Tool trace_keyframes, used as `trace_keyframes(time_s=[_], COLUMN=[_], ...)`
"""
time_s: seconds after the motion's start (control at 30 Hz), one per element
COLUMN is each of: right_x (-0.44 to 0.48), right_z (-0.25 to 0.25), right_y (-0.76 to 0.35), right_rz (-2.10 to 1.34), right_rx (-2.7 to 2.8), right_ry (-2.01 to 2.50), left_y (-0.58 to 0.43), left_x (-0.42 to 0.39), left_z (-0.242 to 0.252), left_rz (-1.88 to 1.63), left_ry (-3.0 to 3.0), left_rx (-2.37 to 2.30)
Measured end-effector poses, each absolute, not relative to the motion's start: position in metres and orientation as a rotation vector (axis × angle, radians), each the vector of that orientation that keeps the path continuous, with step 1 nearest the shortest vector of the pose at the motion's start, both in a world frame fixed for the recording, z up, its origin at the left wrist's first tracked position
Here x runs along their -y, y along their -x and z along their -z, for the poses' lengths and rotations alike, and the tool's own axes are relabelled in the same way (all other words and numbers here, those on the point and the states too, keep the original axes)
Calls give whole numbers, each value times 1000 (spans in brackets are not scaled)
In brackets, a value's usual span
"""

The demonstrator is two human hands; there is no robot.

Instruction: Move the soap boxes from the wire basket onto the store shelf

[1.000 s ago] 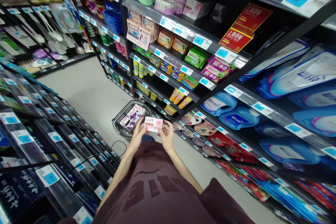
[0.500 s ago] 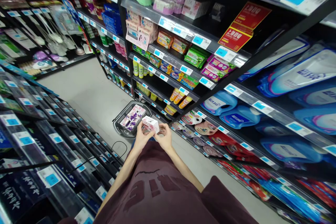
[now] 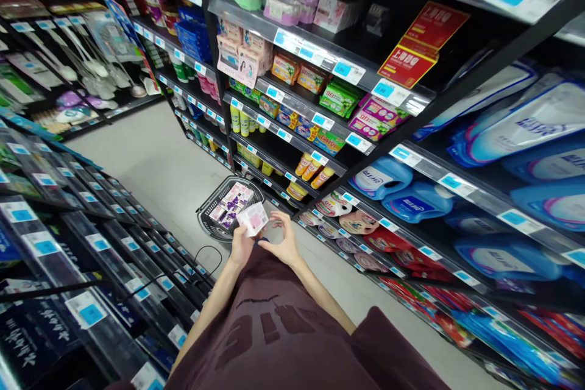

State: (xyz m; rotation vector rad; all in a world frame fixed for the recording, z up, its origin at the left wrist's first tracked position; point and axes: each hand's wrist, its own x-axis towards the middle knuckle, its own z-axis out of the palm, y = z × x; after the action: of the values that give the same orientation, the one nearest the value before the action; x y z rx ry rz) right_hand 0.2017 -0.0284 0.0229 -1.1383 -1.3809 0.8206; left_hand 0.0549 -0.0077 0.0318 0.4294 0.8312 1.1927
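Observation:
A small white and pink box [image 3: 254, 219] is held in front of my body by my left hand [image 3: 241, 247], whose fingers grip its lower left side. My right hand [image 3: 285, 241] is just right of the box, its thumb and fingers apart and holding nothing. Below and beyond the hands, a dark shopping basket [image 3: 204, 214] rests on the floor. Inside it lie several purple, pink and white boxes [image 3: 233, 201]. The box in my hand covers part of the basket's near right side.
On the right, a tall shelf holds soap packs [image 3: 339, 97], orange-capped bottles [image 3: 315, 167] and blue detergent bottles [image 3: 414, 198]. A low shelf [image 3: 86, 244] with price tags runs along the left. Utensils [image 3: 91, 64] hang at the far left. A thin black cable [image 3: 208, 248] loops near the left shelf.
My right hand has let go of the box and opened to the right. The box has turned in my left hand and shifted slightly left, showing another face.

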Motion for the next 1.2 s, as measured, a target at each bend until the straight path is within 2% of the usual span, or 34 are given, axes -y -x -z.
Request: trace_keyframes(time_s=[0.3, 1.2], right_x=[27, 27], right_z=[-32, -21], right_y=[-201, -197], right_rz=[-917, -950], right_rx=[1436, 1252], right_ry=[1083, 1110], left_y=[-56, -50], left_x=[9, 9], left_z=[-64, -57], left_rz=[-1156, -1071], left_ry=[-251, -260], left_rx=[-612, -640])
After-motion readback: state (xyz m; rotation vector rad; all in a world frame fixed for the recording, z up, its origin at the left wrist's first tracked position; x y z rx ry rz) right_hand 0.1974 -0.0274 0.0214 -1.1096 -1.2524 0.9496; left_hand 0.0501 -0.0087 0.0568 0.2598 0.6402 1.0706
